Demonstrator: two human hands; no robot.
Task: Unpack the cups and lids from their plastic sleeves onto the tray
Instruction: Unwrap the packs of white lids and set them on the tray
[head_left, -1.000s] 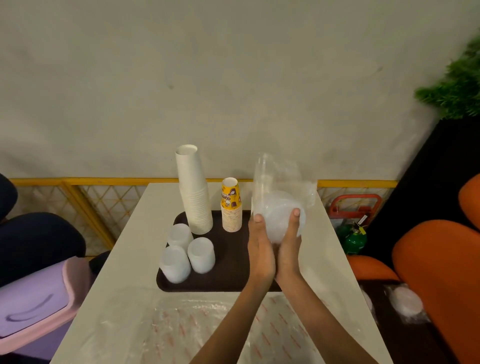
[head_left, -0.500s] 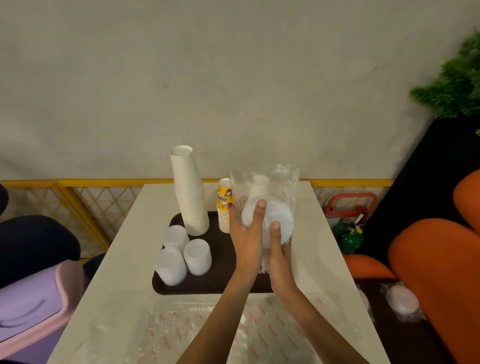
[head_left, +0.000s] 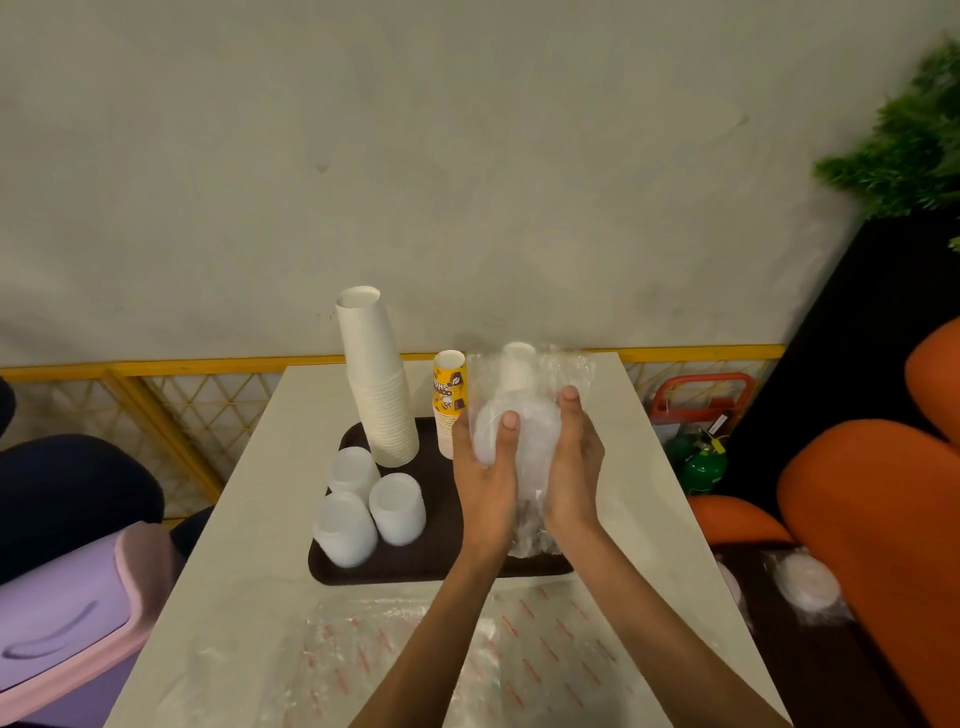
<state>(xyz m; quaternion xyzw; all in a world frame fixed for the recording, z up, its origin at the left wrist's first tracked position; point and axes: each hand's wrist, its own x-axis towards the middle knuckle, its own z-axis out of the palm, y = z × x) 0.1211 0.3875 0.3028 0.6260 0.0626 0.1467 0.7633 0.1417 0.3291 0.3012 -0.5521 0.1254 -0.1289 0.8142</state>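
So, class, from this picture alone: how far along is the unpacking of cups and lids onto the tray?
Done: a tall white cup stack, a yellow printed stack and three short white stacks stand unwrapped on the tray. In hand: the left hand and right hand grip a plastic sleeve with white pieces inside, above the tray. Left: emptying that sleeve; another wrapped packet lies off to the right.
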